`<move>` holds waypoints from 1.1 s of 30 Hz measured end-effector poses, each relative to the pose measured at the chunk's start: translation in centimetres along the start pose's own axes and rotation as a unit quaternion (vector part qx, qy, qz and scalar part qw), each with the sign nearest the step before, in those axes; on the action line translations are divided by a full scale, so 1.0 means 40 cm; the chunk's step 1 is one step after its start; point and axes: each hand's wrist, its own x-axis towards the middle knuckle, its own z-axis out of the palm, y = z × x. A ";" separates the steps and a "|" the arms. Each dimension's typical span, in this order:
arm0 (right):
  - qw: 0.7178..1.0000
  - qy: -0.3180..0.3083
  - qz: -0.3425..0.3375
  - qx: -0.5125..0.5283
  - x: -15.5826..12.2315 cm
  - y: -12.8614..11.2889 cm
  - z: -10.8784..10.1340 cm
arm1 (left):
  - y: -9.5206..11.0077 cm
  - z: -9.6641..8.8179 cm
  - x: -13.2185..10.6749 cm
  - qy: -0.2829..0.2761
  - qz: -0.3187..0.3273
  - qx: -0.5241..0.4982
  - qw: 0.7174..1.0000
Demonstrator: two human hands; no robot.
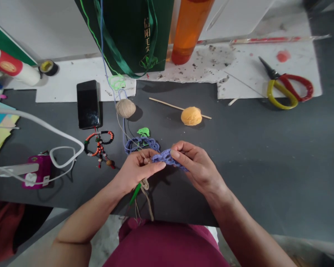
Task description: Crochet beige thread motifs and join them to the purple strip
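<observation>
A strip of blue-purple crochet work is stretched between my two hands above the dark table. My left hand pinches its left end between thumb and fingers. Thumb and forefinger of my right hand close on the strip farther right. More of the purple crochet lies curled on the table just beyond my left hand, beside a small green crocheted leaf. Below my left hand hang a green stick-like handle and beige yarn strands. A beige yarn ball sits farther back, a thread running from it towards my left hand.
A yellow yarn ball rests against a thin wooden stick. Scissors lie at the right. A black phone, a beaded bracelet and a purple device with a white cable are left. A green bag and orange bottle stand behind.
</observation>
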 end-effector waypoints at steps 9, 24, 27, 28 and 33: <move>1.000 0.013 -0.004 0.019 0.001 0.005 0.000 | -0.001 -0.007 0.001 0.020 0.024 -0.006 1.000; 0.999 0.023 -0.032 -0.036 -0.002 0.017 0.000 | -0.002 0.003 0.004 0.056 0.023 -0.016 0.998; 0.998 0.017 -0.039 -0.039 -0.004 0.014 0.000 | -0.001 0.004 0.005 0.061 0.020 -0.031 0.997; 0.998 0.014 -0.041 -0.037 -0.006 0.013 0.000 | 0.000 0.004 0.006 0.061 0.019 -0.036 0.997; 0.998 -0.026 -0.031 -0.057 -0.010 0.007 -0.003 | 0.003 0.005 0.010 0.080 0.029 -0.062 0.994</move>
